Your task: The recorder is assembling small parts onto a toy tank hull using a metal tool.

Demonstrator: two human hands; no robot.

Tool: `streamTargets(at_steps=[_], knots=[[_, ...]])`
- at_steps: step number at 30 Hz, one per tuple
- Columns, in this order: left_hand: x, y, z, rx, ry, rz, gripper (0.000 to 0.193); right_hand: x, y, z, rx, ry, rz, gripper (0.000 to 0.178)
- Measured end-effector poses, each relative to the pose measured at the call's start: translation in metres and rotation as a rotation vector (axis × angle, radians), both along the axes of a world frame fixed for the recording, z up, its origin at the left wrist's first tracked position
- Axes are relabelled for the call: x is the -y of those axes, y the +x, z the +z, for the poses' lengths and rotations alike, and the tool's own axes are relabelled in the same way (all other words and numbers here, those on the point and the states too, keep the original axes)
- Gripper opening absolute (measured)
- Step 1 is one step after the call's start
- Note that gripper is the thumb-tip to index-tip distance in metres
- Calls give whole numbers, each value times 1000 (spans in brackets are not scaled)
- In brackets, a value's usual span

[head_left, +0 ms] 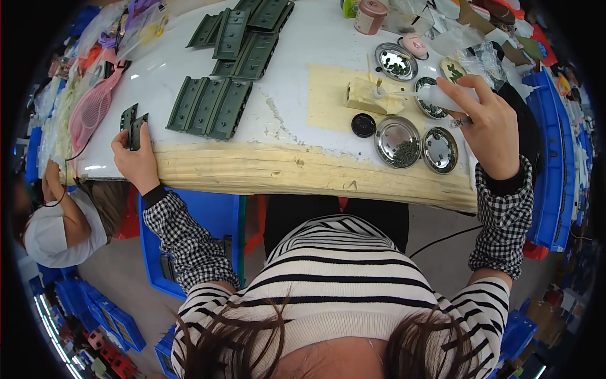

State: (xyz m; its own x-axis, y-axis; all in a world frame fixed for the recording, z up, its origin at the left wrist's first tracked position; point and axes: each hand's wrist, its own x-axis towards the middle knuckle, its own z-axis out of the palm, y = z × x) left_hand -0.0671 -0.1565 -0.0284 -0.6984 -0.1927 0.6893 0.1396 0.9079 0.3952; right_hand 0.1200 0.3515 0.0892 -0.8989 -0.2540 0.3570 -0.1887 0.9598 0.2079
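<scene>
Left hand (137,158): at the bench's left front edge; fingers and thumb partly closed around a dark part (134,128).
Dark part: pinched upright in the left hand, above the bench; seen as two narrow dark green strips side by side; whether they are joined, cannot tell.
Right hand (489,120): raised over the dishes at right; fingers curled around a bottle (442,98).
Bottle: white, translucent, lying on its side in the grip, thin nozzle pointing left toward the block; whether the tip touches anything, cannot tell.
Block (366,98): pale yellow, on a yellowish sheet (322,95); a short brown peg stands up from its top.
Dishes (394,129): four, round, metal, right of the block; small dark green pieces in them; one partly behind the bottle.
Cap (363,125): round, black, just below the block.
Panels (208,107): dark green, ribbed; one group right of the left hand, others overlapping farther back.
Jar (370,16): pink, far side.
Bench (284,136): white top, front edge wrapped in tan tape.
Mesh bag (95,110): pink, bench's left side.
Blue bin (208,205): below the front edge, dark pieces inside.
Person (66,227): white shirt, at left.
</scene>
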Motion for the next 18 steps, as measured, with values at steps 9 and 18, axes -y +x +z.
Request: streamTargets(at_steps=[9,18], knots=[[-63,47,31,-200,147,-250,29,-10,-23,0,156,-623,57,30],[-153,74,29,46,-262,-499,17,8,-152,-37,388,-861,181,39]])
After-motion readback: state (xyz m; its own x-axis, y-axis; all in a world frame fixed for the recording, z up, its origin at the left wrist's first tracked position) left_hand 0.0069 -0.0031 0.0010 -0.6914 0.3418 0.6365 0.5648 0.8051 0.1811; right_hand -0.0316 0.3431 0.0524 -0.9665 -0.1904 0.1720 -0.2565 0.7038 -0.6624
